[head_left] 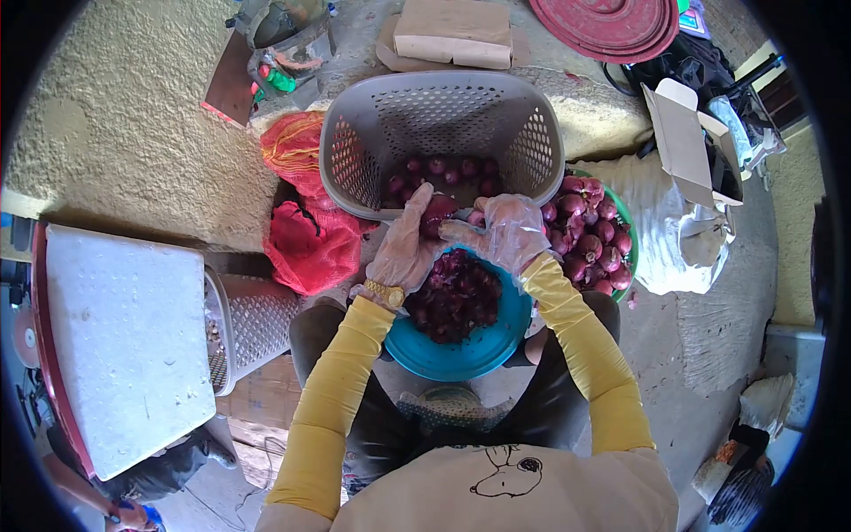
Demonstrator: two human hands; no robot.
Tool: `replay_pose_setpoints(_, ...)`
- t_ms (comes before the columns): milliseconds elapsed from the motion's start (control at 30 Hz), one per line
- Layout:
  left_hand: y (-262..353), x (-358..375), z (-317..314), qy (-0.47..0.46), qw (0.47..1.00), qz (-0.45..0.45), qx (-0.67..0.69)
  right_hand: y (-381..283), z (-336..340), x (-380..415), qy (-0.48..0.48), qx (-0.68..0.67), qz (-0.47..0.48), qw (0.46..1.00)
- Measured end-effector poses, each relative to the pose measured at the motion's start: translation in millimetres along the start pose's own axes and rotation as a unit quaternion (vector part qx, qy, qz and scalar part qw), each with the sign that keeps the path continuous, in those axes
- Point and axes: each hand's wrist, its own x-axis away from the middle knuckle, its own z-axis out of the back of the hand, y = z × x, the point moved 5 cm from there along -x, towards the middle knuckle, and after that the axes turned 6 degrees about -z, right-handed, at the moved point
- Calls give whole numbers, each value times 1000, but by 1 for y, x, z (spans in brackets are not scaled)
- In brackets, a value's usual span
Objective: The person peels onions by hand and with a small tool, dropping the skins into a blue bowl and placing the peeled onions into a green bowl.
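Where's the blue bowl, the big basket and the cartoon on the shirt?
Blue bowl (449, 360), head view: bare inner wall, near side.
Big basket (441, 108), head view: far wall.
Cartoon (510, 479), head view: middle of its head.

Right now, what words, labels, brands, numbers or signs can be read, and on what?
None can be read.
Off-white cloth shirt: a black line drawing, no visible lettering.
Gold-coloured wristwatch by the left hand: any markings too small.
Small bright-green item: any label too blurred.

Head view | forward and down — over shirt (532, 505) to hands (401, 244) | near | edges seemingly warped
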Motion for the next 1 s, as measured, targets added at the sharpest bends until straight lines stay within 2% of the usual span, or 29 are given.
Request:
replay_pose_setpoints(67,-1,0,-2,-25,999,3,-24,1,-2,0,-11,-6,3,1000)
replay_pose_setpoints(433,-6,-9,8,-6,1000,5,18,0,-7,4,1,-24,53,998)
replay_pose_setpoints(500,-2,-8,6,-18,999,3,27,-9,-7,5,-57,30,78,995)
replay_pose_setpoints(533,1,-3,1,-21,1000,16,13,-8,-6,5,-57,30,78,995)
replay_pose_setpoints(600,2,0,-3,-24,999,29,-2,-11,-10,9,-121,59,152,979)
replay_pose_setpoints(667,9,0,4,21,999,-45,2,-1,-26,15,-129,37,165,977)
replay_pose_setpoints(700,10,-1,6,21,999,-45,1,-4,-27,16,-138,15,177,974)
replay_pose_setpoints(833,16,-2,9,9,999,-42,0,-6,-24,14,-200,-2,127,972)
replay_pose_setpoints(900,17,-2,11,17,999,-34,-12,-6,-24,15,-258,34,93,961)
replay_pose_setpoints(1000,15,-4,16,16,1000,-14,9,0,-36,15,-271,60,66,958)
